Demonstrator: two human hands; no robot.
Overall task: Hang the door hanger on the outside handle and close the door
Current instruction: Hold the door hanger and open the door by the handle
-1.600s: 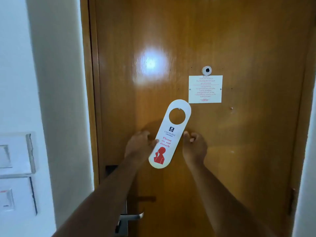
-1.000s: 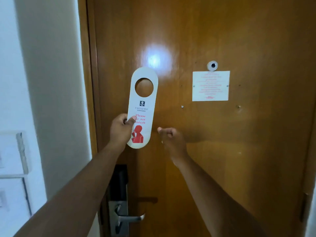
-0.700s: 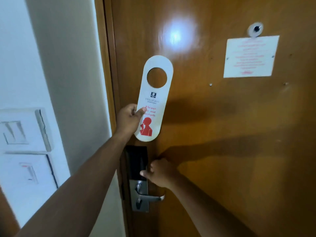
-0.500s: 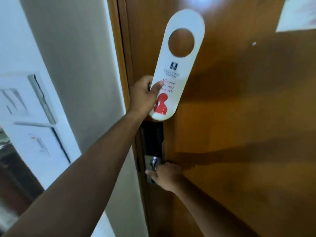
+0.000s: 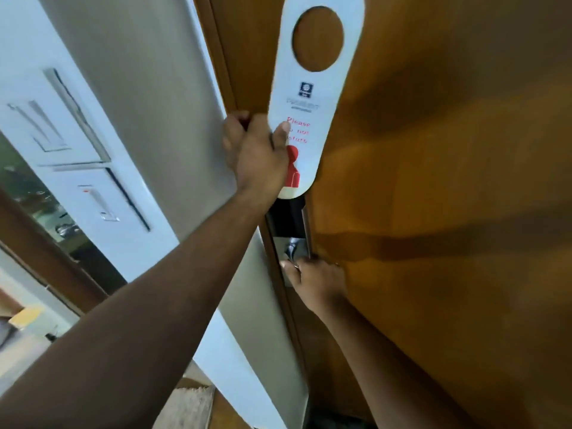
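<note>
A white door hanger with a round hole and red "Please do not disturb" print is held upright against the wooden door. My left hand pinches its lower left edge, thumb over the print. Below it, my right hand is closed around the metal inside handle on the lock plate, hiding most of the lever. The door sits in its wooden frame; I cannot tell whether it is ajar.
A white wall runs left of the frame, with light switches on a panel. Further left is a dark wooden unit with objects behind it. A pale mat lies on the floor below.
My right hand dropped from beside the hanger to the door handle and closed on it. My left hand kept the hanger. The view moved closer and tilted.
</note>
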